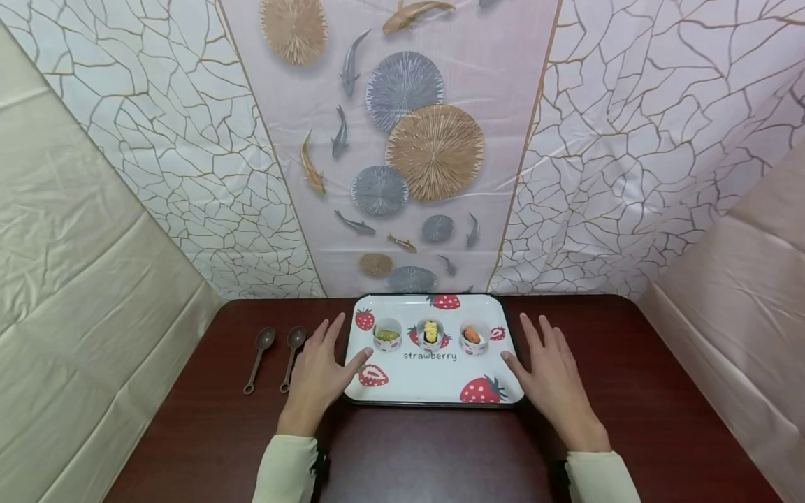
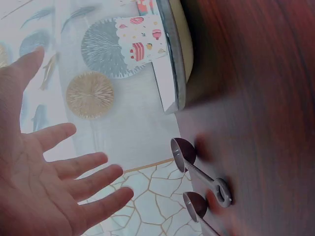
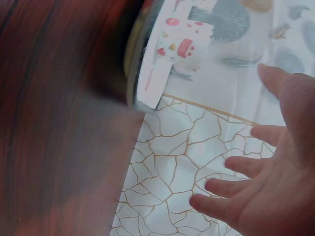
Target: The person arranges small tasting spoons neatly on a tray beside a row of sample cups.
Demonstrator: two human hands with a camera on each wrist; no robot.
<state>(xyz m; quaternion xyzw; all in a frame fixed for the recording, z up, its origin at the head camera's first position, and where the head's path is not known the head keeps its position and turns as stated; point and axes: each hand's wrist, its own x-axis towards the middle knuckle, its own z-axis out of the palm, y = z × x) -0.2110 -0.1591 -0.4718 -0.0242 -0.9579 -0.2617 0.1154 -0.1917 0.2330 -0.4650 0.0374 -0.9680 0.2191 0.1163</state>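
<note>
Flanking a strawberry-print tray (image 1: 415,388) bearing three patterned cups (image 1: 431,346), our left hand (image 1: 318,372) and right hand (image 1: 556,375) have released, spread fingers.

Tray (image 1: 421,385) glossy, enamel-like; tabletop (image 1: 428,454) smooth, wood-look; 2 spoons (image 1: 265,339) plastic-looking.

Left grip (image 1: 317,377): bare hand, fingers (image 2: 98,183) straight and spread, thumb (image 2: 25,69) held wide, palm (image 2: 37,187) showing in left wrist view. Right grip (image 1: 553,381): bare hand, near mirror pose, fingers (image 3: 229,188) extended with gaps between, thumb (image 3: 276,81) angled inward. Hands well apart, both pointing forward. Wrists (image 1: 298,423) roughly in line with forearms (image 1: 286,468), which enter from bottom of head view in pale sleeves (image 1: 604,480).
</note>
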